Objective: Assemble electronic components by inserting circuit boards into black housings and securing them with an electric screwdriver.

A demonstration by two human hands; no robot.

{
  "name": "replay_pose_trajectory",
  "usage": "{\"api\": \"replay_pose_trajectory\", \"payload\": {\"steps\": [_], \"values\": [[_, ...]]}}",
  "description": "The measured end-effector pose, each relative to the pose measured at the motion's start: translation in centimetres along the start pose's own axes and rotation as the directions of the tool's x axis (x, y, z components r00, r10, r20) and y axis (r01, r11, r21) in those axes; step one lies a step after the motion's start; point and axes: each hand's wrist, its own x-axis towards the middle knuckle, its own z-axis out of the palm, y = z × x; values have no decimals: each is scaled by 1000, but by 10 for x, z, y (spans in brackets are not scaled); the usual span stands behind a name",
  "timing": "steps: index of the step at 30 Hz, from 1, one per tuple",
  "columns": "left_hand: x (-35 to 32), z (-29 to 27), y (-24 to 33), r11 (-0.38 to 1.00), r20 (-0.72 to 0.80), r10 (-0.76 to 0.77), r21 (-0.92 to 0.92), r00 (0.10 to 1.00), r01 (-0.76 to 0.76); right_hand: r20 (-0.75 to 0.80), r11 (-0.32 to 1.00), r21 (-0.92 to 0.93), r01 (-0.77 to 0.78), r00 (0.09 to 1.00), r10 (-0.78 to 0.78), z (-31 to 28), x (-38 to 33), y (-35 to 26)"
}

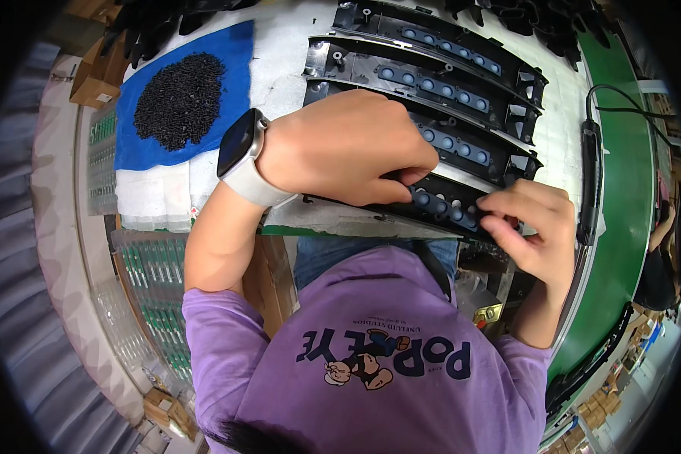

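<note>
Four-button rubber strips do not describe them all, so I note several long black plastic housings [359, 66] lying in rows, each with a strip of round grey-blue buttons [431, 85]. At the nearest housing [386, 209], both my hands are at work on its button strip [448, 209]. My left hand [348, 147], with a watch on the wrist, is closed, thumb and forefinger pinched at the strip's left end. My right hand [533, 223] pinches at the right end. The fingertips partly hide both ends.
A blue cloth [238, 57] at the left bears a pile of small black parts [178, 102]. A black corded tool [589, 174] lies along the right side, beside a green surface [620, 159]. Dark parts [537, 23] lie at the far edge. Trays [155, 272] stand at the lower left.
</note>
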Motion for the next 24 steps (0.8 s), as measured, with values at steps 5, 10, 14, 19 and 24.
{"api": "replay_pose_trajectory", "payload": {"steps": [5,10,14,19,24], "values": [[4,16,-4,993,-62,-20,113,998,27,-39,989,-149,3,999,-9,27,3,3],[7,13,-4,990,-60,-7,138,998,15,-228,959,-284,-24,973,-43,23,3,2],[8,11,-5,995,-28,-26,95,999,29,-180,985,-169,-22,984,-9,26,3,4],[5,13,-7,986,-108,47,165,993,-28,-221,982,-134,-131,970,99,22,-10,7],[8,-1,-7,977,-585,38,192,810,92,-89,960,-278,34,994,-62,36,-6,-11]]}}
